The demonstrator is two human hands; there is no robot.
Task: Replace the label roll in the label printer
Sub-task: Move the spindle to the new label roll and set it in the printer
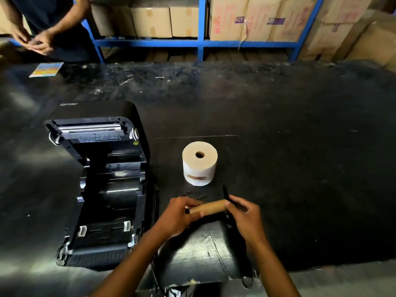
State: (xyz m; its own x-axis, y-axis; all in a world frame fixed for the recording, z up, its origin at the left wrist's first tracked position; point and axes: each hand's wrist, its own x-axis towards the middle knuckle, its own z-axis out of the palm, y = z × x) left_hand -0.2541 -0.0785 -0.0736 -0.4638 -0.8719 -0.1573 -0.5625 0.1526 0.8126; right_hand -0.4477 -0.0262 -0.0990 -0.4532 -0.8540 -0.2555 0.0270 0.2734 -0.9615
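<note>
Cardboard core (209, 207) sits gripped between left hand (179, 214) and right hand (244, 217), which also pinches the black spindle (225, 195). Printer (102, 185) gapes open, bay empty; new roll (200, 166) stands near. A sudden release could fling the spindle's loose guides (197, 195) off the table (300, 146).

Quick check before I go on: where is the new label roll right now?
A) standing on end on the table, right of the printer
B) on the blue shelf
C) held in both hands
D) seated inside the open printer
A: the new label roll stands on end on the table beside the open printer; the hands hold only the empty cardboard core.
</note>
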